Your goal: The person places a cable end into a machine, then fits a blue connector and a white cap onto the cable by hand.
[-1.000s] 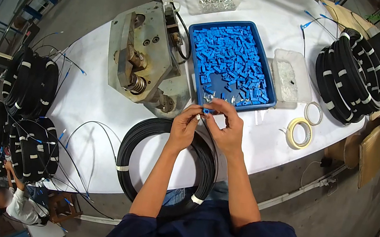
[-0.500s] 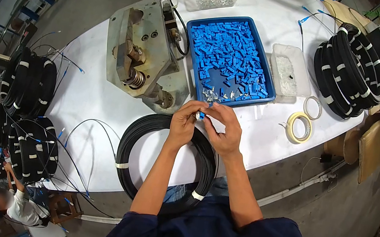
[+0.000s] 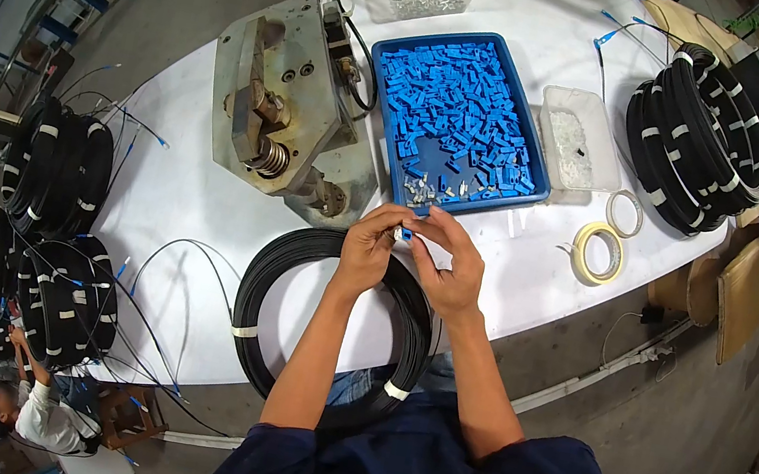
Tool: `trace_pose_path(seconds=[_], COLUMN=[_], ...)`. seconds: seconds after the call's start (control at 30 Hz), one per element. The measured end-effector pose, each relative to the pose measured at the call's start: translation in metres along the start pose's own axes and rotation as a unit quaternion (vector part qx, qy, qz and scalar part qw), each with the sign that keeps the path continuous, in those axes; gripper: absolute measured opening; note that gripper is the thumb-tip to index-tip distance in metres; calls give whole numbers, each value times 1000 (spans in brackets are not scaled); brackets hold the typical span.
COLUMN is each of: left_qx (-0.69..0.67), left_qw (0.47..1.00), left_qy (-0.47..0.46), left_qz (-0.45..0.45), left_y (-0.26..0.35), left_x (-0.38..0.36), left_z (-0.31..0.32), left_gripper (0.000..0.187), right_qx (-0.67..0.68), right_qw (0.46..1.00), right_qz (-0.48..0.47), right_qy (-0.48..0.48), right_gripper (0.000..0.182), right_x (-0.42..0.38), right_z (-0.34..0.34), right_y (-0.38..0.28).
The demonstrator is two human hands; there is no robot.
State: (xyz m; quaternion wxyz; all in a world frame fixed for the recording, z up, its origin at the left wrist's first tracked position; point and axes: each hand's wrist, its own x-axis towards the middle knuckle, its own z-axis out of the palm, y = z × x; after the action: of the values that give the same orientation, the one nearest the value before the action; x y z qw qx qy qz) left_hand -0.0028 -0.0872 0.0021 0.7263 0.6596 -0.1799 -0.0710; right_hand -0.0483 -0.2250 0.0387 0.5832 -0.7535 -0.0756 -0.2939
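Just in front of the blue tray (image 3: 540, 179), my left hand (image 3: 366, 253) and my right hand (image 3: 452, 265) meet around a small blue-and-white connector (image 3: 404, 235). Fingers of both hands are closed on it, and they hide most of its body. Loose blue connector housings (image 3: 460, 99) fill much of the tray, with several small silvery and white pieces (image 3: 428, 191) at its near corner. Beneath my forearms lies a coil of black cable (image 3: 261, 289), tied with white bands and partly over the table edge.
To the left stands a metal press (image 3: 295, 111). Two clear boxes of small parts (image 3: 421, 3) flank the tray, and tape rolls (image 3: 597, 254) lie at right. Bundled cable coils (image 3: 696, 141) sit at both table ends. Another person (image 3: 49, 412) works at lower left.
My hands stay nearly in place. The connector has turned slightly between my fingers, and my right fingertips have shifted a little.
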Motion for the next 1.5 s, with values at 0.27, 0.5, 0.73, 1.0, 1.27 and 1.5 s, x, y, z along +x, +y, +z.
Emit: trace_pose_path(seconds=[0.27, 0.5, 0.73, 1.0, 1.27, 1.5], left_qx=[30, 56, 27, 16, 16, 38], left_qw=[999, 997, 1000, 1000, 999, 999], left_qy=[11, -2, 3, -12, 17, 20], left_qz=[41, 48, 12, -8, -34, -26], left_y=[9, 10, 9, 10, 11, 12], left_x=[2, 4, 3, -1, -4, -3], left_z=[4, 3, 4, 6, 7, 8], left_gripper=[25, 20, 15, 17, 22, 21], right_qx=[44, 29, 127, 249, 347, 282], right_qw=[998, 999, 983, 941, 901, 921], right_qz=[27, -2, 130, 229, 258, 264], right_qy=[22, -16, 12, 29, 47, 52], right_gripper=[30, 32, 29, 31, 29, 20], right_x=[1, 7, -1, -5, -3, -5], right_z=[-2, -15, -11, -10, -10, -7], right_y=[-7, -20, -14, 0, 11, 11])
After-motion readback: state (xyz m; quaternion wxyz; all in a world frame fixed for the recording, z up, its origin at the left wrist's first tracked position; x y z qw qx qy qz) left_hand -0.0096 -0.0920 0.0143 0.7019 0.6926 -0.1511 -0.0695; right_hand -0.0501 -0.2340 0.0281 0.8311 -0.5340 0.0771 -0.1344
